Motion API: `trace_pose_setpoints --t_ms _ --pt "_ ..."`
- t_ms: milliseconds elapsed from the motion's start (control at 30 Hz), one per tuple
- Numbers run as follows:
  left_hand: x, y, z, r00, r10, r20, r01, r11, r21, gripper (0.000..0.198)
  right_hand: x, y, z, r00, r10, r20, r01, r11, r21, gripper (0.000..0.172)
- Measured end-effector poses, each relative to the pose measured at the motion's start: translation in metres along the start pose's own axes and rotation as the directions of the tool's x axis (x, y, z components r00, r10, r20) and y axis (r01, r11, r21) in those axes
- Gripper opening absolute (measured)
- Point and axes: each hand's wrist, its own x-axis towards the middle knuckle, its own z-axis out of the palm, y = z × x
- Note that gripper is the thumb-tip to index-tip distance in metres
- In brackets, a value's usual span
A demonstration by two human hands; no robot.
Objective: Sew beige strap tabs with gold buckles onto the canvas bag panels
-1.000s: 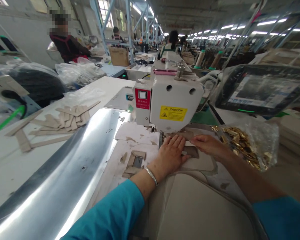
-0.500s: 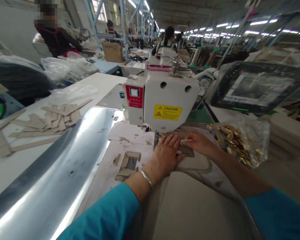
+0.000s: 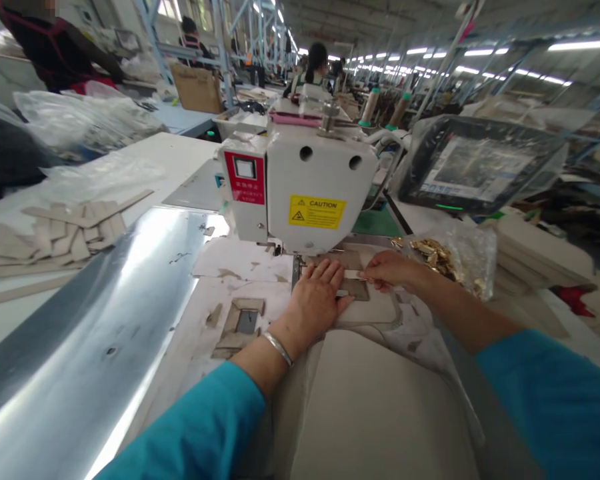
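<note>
My left hand (image 3: 316, 299) lies flat, fingers stretched out, on a beige panel (image 3: 379, 315) just below the sewing machine head (image 3: 325, 170). Between thumb and fingers of my right hand (image 3: 394, 270) is one end of a narrow light beige strip (image 3: 353, 274). The strip runs over a darker brown rectangular patch (image 3: 359, 291) toward my left fingers; its far end is hidden or too small to make out. In front of my wrists is a larger beige panel (image 3: 380, 413).
Loose beige strips (image 3: 70, 230) are heaped on the white table at left, beside a shiny metal plate (image 3: 130, 313). Gold metal pieces (image 3: 433, 257) in a clear bag sit at right, below a plastic-wrapped screen (image 3: 473, 167). A co-worker (image 3: 316, 67) is behind the machine.
The view has turned a little to the right. My right hand has drawn slightly away from my left, and more of the strip shows between them. My left hand stays flat on the panel.
</note>
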Motion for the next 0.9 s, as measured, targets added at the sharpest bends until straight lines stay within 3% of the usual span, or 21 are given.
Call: trace_pose_setpoints --t_ms 133,333,600,667,767,833,900 --pt "0.0 0.0 0.0 1.0 0.0 -0.018 0.0 1.0 -0.008 0.057 -0.001 -0.004 -0.005 0.999 -0.013 -0.053 0.011 0.999 -0.044 0.031" --pt "-0.001 0.0 0.0 0.999 0.002 -0.036 -0.002 1.0 0.003 0.057 0.005 0.006 -0.008 1.0 -0.006 -0.012 0.006 1.0 -0.007 0.035" --pt "0.0 0.001 0.0 1.0 0.005 -0.011 -0.005 1.0 0.01 0.057 0.003 0.003 -0.002 0.999 -0.011 -0.033 0.006 0.988 -0.157 0.034" --pt "0.0 0.0 0.001 1.0 0.01 -0.012 -0.009 1.0 0.012 0.058 0.001 0.002 -0.001 0.992 -0.086 -0.095 0.057 0.959 -0.278 0.03" --pt "0.0 0.0 0.001 1.0 0.017 -0.026 -0.016 1.0 0.015 0.058 -0.003 0.005 -0.002 0.93 -0.308 -0.203 0.19 0.872 -0.451 0.027" --pt "0.0 0.0 0.001 0.999 0.018 -0.034 -0.017 1.0 0.015 0.058 -0.006 0.008 -0.003 0.926 -0.311 -0.214 0.227 0.912 -0.34 0.026" --pt "-0.001 0.0 0.002 0.999 0.02 -0.037 -0.019 1.0 0.018 0.058 -0.007 0.011 -0.005 0.966 -0.206 -0.158 0.197 0.978 -0.071 0.024"
